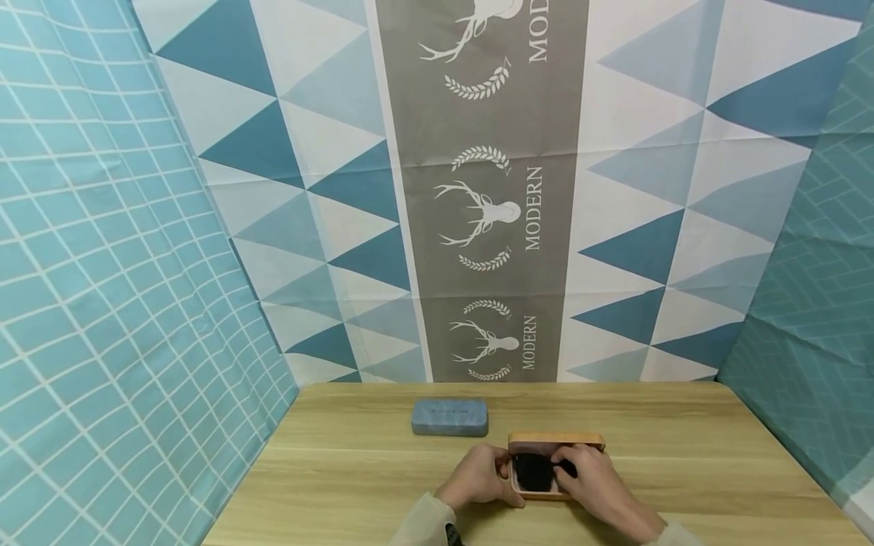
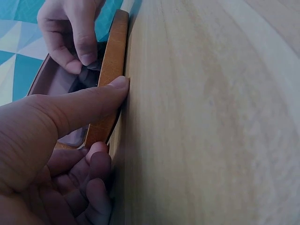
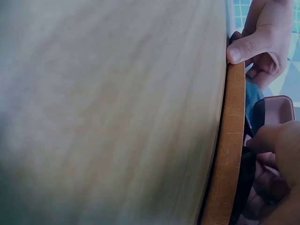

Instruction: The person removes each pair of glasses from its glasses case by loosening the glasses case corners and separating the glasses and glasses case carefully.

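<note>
The counter [image 1: 341, 462] has a pale, yellowish wood-grain top with rounded far corners. Directly on it lie a closed blue case [image 1: 449, 418], toward the far edge, and, nearer and farther right, an orange-brown case [image 1: 546, 497], its lid [image 1: 556, 437] raised.

A booth-like workspace, with creased, patterned sheets [image 1: 635, 159] on three sides of a wooden table [image 1: 348, 485].

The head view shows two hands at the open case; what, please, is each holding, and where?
The left hand holds the open case by its left end; the right hand pinches the dark glasses, apparently near the middle.
</note>
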Action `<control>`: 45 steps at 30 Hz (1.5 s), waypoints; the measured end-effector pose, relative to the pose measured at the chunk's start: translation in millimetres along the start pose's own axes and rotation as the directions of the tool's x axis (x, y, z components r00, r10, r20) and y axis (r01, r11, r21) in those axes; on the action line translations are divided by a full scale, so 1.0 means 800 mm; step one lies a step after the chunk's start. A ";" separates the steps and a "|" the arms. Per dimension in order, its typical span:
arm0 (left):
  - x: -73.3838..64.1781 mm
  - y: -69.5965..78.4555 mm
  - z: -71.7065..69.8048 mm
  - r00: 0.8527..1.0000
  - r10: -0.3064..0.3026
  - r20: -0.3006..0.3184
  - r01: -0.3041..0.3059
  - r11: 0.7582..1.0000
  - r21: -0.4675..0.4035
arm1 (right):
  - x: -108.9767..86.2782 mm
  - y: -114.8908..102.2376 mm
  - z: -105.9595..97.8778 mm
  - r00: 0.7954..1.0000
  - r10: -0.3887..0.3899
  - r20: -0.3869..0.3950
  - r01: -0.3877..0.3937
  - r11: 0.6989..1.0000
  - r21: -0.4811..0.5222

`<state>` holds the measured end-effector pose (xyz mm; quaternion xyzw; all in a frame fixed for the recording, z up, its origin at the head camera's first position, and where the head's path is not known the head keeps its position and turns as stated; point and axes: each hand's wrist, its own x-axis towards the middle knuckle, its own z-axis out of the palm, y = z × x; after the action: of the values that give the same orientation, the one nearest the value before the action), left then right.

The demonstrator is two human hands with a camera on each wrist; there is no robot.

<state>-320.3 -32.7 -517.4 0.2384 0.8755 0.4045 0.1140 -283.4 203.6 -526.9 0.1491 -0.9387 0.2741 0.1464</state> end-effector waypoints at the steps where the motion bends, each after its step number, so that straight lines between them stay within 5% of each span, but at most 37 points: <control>1: 0.000 0.000 0.000 1.000 -0.002 -0.002 0.002 1.000 -0.002 | -0.001 0.001 -0.001 1.000 -0.011 0.000 0.011 1.000 0.019; 6: -0.001 0.001 -0.001 1.000 -0.008 -0.002 0.008 1.000 -0.005 | -0.003 0.005 -0.005 0.994 -0.107 -0.018 0.109 0.990 0.087; 10: -0.001 0.002 -0.001 1.000 0.001 -0.014 -0.001 1.000 0.008 | -0.006 0.006 -0.006 0.974 -0.210 -0.085 0.215 0.975 0.050; 27: 0.002 -0.003 0.004 1.000 0.006 -0.014 -0.006 1.000 0.011 | -0.015 0.008 -0.009 0.806 -0.494 -0.326 0.486 0.867 -0.110; 33: 0.003 -0.004 0.003 0.999 0.029 -0.022 -0.029 0.999 0.025 | -0.016 0.001 -0.016 0.807 -0.486 -0.335 0.479 0.871 -0.108; 41: 0.003 -0.003 0.001 0.999 0.042 -0.002 -0.042 0.999 0.028 | -0.023 -0.002 -0.025 0.844 -0.449 -0.294 0.447 0.891 -0.078; 45: 0.003 -0.005 0.000 0.999 0.043 -0.002 -0.043 0.998 0.038 | -0.028 -0.001 -0.029 0.838 -0.460 -0.295 0.464 0.884 -0.060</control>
<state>-323.6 -33.5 -520.1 0.2586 0.8780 0.3903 0.0994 -258.5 220.5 -515.5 0.3283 -0.8398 0.2565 0.3481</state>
